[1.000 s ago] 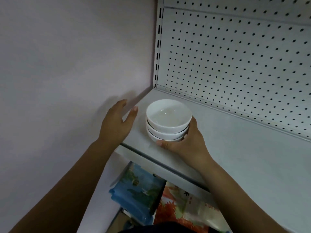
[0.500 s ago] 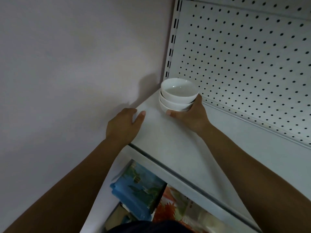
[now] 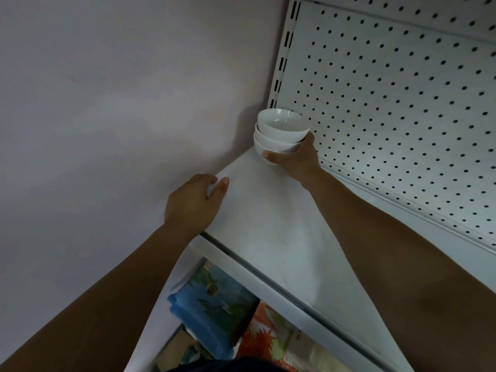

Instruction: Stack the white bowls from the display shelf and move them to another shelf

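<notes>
Fingers (image 3: 268, 155) of the right hand (image 3: 298, 159) clasp the lowest of three stacked white bowls (image 3: 279, 135), at the back left corner of the shelf (image 3: 268, 224), beside the pegboard (image 3: 402, 116). The left hand (image 3: 190, 205) grips the shelf's side edge. Risk: held only at the base, a tilted stack could shed its upper bowls. Printed packages (image 3: 209, 310) below show no legible writing.

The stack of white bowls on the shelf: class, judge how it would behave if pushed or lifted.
The stack of white bowls stands three high on the shelf, so a push near the top might tip it. Its glossy surface suggests glazed ceramic: probably rigid, slippery and breakable. The right hand holds it low, so upper bowls could shift when lifted.
</notes>
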Available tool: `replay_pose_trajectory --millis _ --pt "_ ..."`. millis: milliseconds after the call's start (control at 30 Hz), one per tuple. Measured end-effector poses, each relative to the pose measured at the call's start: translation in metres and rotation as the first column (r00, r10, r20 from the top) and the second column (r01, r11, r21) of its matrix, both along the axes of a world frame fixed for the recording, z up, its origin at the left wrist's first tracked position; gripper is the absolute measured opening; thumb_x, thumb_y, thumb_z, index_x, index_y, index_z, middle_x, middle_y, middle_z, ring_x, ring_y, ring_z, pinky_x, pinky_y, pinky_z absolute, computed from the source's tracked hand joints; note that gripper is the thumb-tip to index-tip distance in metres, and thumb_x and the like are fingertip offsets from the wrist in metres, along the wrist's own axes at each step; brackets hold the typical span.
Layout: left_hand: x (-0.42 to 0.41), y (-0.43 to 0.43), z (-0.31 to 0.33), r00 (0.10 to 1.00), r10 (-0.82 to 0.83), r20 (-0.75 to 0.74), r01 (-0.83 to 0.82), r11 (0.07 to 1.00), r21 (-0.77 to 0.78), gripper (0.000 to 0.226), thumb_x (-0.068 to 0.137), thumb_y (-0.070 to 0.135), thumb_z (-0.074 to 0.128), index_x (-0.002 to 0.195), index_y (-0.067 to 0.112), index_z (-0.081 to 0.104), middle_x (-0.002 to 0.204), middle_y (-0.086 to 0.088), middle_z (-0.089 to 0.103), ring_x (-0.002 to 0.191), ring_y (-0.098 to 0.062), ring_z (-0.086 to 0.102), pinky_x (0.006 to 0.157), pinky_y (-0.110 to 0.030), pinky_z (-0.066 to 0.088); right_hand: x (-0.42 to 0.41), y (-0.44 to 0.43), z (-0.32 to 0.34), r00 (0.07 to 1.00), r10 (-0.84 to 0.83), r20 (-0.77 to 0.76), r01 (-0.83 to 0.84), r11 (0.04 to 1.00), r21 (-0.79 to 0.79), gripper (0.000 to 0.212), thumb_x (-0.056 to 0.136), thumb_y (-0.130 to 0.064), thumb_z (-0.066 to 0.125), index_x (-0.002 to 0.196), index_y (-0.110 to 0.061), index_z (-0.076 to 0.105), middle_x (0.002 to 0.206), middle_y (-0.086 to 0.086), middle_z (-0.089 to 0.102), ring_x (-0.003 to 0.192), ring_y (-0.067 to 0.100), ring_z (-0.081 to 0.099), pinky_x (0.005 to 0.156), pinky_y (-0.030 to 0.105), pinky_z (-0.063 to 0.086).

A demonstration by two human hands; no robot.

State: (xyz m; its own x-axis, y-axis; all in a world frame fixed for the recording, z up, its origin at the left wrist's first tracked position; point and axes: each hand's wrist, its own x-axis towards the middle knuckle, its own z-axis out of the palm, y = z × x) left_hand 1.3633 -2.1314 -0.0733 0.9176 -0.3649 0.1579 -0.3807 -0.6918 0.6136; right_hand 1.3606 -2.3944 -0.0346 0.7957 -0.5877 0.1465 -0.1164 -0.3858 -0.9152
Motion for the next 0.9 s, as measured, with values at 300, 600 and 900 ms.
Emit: replay_pose_trajectory --millis 300,600,900 --pt "0.003 -0.001 -0.003 1.000 -0.006 0.001 0.006 1.000 -0.009 0.064 0.101 0.067 0.034 0.138 0.023 0.062 0.138 0.001 0.065 0.120 -0.023 0.063 0.104 -0.037 0.046 0.000 -0.011 0.000 0.999 -0.053 -0.006 0.053 0.998 0.027 0.122 0.050 -0.034 0.103 0.149 -0.018 0.033 0.135 -0.008 0.055 0.123 0.013 0.054 0.102 0.032 0.052" --pt "-0.001 0.001 0.000 1.000 -0.025 0.008 0.025 0.999 -0.028 0.062 0.103 0.064 0.038 0.140 0.020 0.060 0.140 -0.001 0.064 0.125 -0.024 0.061 0.108 -0.037 0.043 -0.024 -0.004 0.003 0.996 -0.035 -0.084 0.039 0.998 0.052 0.125 0.059 -0.041 0.098 0.155 -0.018 0.022 0.150 -0.001 0.046 0.133 0.017 0.049 0.104 0.034 0.046" --pt "0.001 0.001 -0.001 0.996 -0.084 0.019 0.084 0.996 0.001 0.072 0.093 0.074 0.050 0.141 0.020 0.059 0.144 -0.001 0.059 0.129 -0.024 0.058 0.108 -0.041 0.045 -0.099 0.034 0.008 0.949 -0.088 -0.303 0.036 0.984 -0.173 0.080 0.087 -0.043 0.078 0.152 -0.016 0.041 0.153 0.005 0.049 0.140 0.023 0.048 0.114 0.036 0.040"
